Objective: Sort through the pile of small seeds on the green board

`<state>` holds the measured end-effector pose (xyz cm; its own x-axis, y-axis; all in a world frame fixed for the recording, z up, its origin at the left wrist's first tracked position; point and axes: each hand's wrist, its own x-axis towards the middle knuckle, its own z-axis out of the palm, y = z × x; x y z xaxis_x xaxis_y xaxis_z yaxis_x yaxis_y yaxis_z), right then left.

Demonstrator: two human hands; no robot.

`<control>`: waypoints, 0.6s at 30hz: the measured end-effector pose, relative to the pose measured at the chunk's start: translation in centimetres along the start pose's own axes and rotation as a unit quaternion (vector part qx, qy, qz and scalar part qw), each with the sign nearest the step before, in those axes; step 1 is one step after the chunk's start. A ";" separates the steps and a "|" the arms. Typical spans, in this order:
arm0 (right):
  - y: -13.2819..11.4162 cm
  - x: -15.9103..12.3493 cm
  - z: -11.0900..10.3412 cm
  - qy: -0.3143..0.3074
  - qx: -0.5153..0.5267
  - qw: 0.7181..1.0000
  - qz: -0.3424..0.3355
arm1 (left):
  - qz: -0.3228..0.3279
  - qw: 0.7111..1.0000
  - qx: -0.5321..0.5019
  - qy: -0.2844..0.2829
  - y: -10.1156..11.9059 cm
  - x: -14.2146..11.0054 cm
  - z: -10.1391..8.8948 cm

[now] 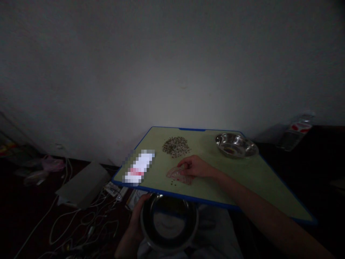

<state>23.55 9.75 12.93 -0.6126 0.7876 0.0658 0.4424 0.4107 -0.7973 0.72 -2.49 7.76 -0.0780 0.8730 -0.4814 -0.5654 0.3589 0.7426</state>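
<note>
My left hand (pixel 138 212) grips the rim of a steel bowl (pixel 169 221), holding it just below the near edge of the green table (pixel 242 176). My right hand (pixel 194 166) rests on the table with fingers curled, touching a small pinkish heap of grains (pixel 178 175). A larger dark pile of grains (pixel 176 146) lies further back. A few loose grains sit near the front edge.
A second steel bowl (pixel 236 145) stands at the table's far right. A white packet (pixel 139 167) lies at the left edge. Cables (pixel 81 223) and a grey flat box (pixel 82 184) lie on the floor to the left. A plastic bottle (pixel 295 131) stands at the right.
</note>
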 end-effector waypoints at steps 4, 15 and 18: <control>-0.7 -0.4 0.5 -0.039 0.040 0.998 0.001 | 0.000 1.000 -0.012 -0.026 -0.3 0.2 -0.2; -1.9 -1.0 1.1 -0.104 0.089 0.990 0.037 | -0.055 0.998 0.003 -0.023 0.6 -0.8 1.3; -1.9 -1.1 1.0 -0.116 0.110 0.987 0.033 | -0.031 0.999 -0.006 -0.006 0.8 -1.6 1.9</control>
<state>22.70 7.65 13.77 -0.7327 0.6718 -0.1089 0.3488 0.2333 -0.9077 1.95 -2.98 9.95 -0.0321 0.8533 -0.5204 -0.5793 0.4084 0.7054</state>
